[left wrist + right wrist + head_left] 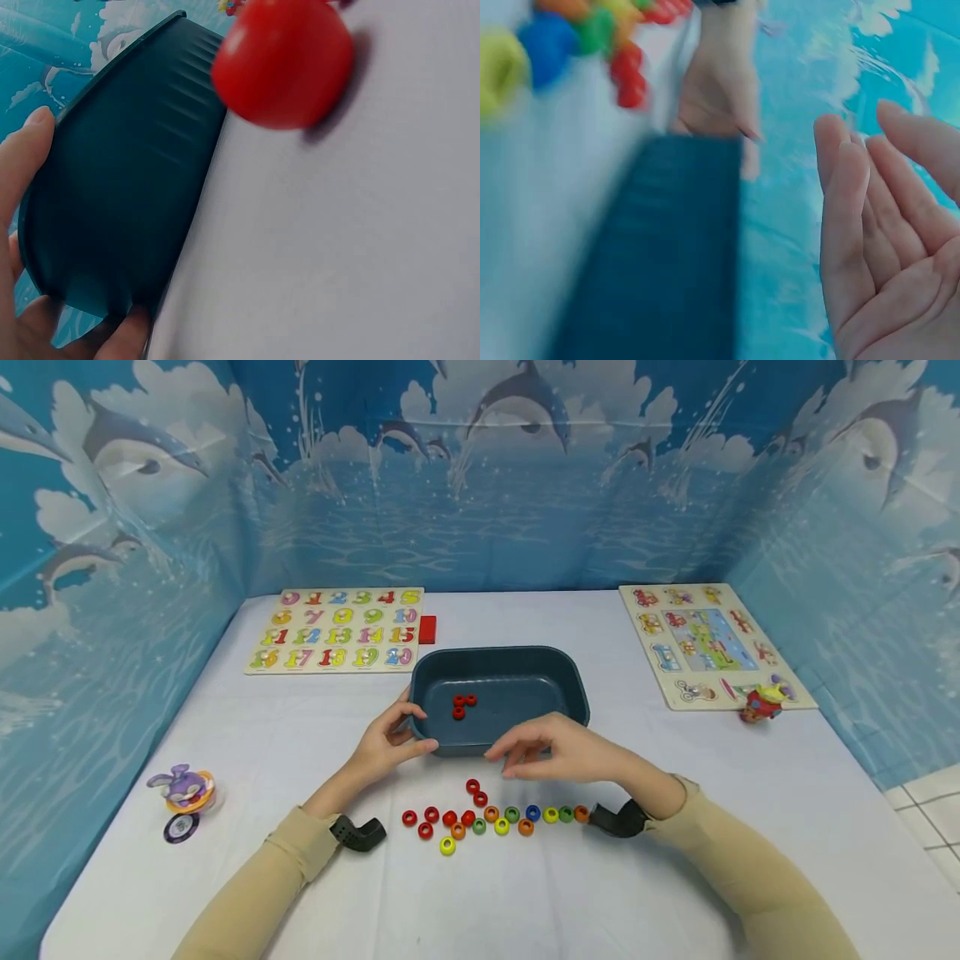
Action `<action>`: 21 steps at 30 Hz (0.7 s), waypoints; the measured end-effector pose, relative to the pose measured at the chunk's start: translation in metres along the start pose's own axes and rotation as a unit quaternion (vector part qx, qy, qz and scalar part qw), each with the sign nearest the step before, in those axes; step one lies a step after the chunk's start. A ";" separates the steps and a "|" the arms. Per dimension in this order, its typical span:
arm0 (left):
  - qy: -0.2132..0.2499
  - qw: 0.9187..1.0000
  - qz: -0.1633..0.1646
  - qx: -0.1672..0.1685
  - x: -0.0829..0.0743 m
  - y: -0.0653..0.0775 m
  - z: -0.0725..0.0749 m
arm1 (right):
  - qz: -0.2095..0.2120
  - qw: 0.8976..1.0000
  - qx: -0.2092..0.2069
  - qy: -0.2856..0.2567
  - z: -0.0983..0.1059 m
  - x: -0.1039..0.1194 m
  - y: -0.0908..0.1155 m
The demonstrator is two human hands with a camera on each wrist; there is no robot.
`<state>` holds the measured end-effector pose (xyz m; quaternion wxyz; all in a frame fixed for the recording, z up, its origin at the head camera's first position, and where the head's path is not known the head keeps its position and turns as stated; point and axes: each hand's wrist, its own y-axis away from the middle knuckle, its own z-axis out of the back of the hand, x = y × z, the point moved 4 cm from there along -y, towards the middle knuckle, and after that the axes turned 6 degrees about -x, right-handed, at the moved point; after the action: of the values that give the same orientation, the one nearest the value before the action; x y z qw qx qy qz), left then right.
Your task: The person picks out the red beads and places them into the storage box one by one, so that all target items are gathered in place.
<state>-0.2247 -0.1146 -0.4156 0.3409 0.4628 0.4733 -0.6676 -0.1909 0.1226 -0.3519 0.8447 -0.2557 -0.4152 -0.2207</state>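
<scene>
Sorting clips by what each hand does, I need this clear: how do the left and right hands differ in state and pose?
The left hand grips the left end of the dark tray; the right hand holds nothing visible.
The left hand's fingers curl round the tray's wall, while the right hand hovers near its near rim.
Both are bare.

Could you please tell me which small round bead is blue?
The round blue bead lying between a round green bead and a round yellow bead; it alone is blue.

You wear plain beige sleeves (247, 893) with wrinkled cuffs (306, 850); a curved black device (363, 837) juts out beside each of the cuffs.
</scene>
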 end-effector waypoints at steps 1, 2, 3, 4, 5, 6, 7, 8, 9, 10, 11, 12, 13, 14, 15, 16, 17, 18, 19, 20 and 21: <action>-0.001 1.000 -0.001 0.000 0.000 0.000 0.000 | -0.010 1.000 0.002 -0.001 -0.006 -0.004 0.001; -0.001 1.000 0.001 0.000 0.000 0.000 0.000 | -0.021 1.000 0.004 -0.002 -0.013 -0.009 0.002; -0.002 1.000 0.002 0.000 0.000 0.000 0.000 | -0.030 1.000 0.005 -0.001 -0.019 -0.014 0.003; -0.002 1.000 0.005 -0.001 0.000 0.000 0.000 | -0.039 0.999 0.006 0.005 -0.024 -0.019 0.003; -0.001 1.000 0.008 -0.002 0.000 0.000 0.000 | -0.047 0.999 0.006 0.013 -0.030 -0.024 0.003; -0.001 1.000 0.010 -0.002 0.001 0.000 0.000 | -0.053 0.998 0.006 0.024 -0.034 -0.028 0.003; 0.000 1.000 0.013 -0.003 0.001 0.000 0.000 | -0.060 0.998 0.005 0.037 -0.038 -0.032 0.002; -0.001 1.000 0.015 -0.004 0.001 0.000 0.000 | -0.063 0.997 0.003 0.049 -0.041 -0.035 0.002; -0.001 1.000 0.015 -0.004 0.001 0.000 0.000 | -0.065 0.996 0.001 0.062 -0.043 -0.037 0.001; -0.002 1.000 0.016 -0.005 0.001 0.000 0.000 | -0.068 0.995 -0.001 0.073 -0.045 -0.039 0.000; -0.002 1.000 0.015 -0.004 0.001 0.000 0.000 | -0.070 0.994 -0.004 0.084 -0.047 -0.041 0.000; -0.002 1.000 0.014 -0.004 0.001 0.000 0.000 | -0.072 0.993 -0.008 0.092 -0.048 -0.043 -0.001; -0.003 1.000 0.012 -0.003 0.001 0.000 0.000 | -0.074 0.992 -0.010 0.100 -0.049 -0.044 -0.002; -0.002 1.000 0.011 -0.003 0.000 0.000 0.000 | -0.077 0.991 -0.012 0.106 -0.050 -0.045 -0.002; -0.003 1.000 0.011 -0.003 0.000 0.000 0.000 | -0.081 0.990 -0.015 0.113 -0.050 -0.047 -0.003; -0.003 1.000 0.011 -0.002 0.000 0.000 0.000 | -0.084 0.989 -0.017 0.120 -0.051 -0.048 -0.004; -0.004 1.000 0.011 -0.002 -0.001 0.000 0.000 | -0.088 0.988 -0.019 0.126 -0.052 -0.049 -0.004; -0.005 1.000 0.013 -0.002 -0.001 0.000 0.000 | -0.090 0.987 -0.021 0.132 -0.053 -0.050 -0.005; -0.006 1.000 0.015 -0.002 -0.002 0.000 0.000 | -0.091 0.986 -0.023 0.137 -0.053 -0.051 -0.005; -0.007 1.000 0.017 -0.002 -0.002 0.000 0.000 | -0.091 0.985 -0.026 0.141 -0.054 -0.051 -0.006; -0.008 1.000 0.019 -0.003 -0.002 0.000 0.000 | -0.090 0.985 -0.028 0.145 -0.055 -0.052 -0.006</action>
<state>-0.2237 -0.1143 -0.4142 0.3587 0.4653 0.4635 -0.6633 -0.1911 0.0927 -0.4210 0.8650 -0.2065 -0.3034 -0.3421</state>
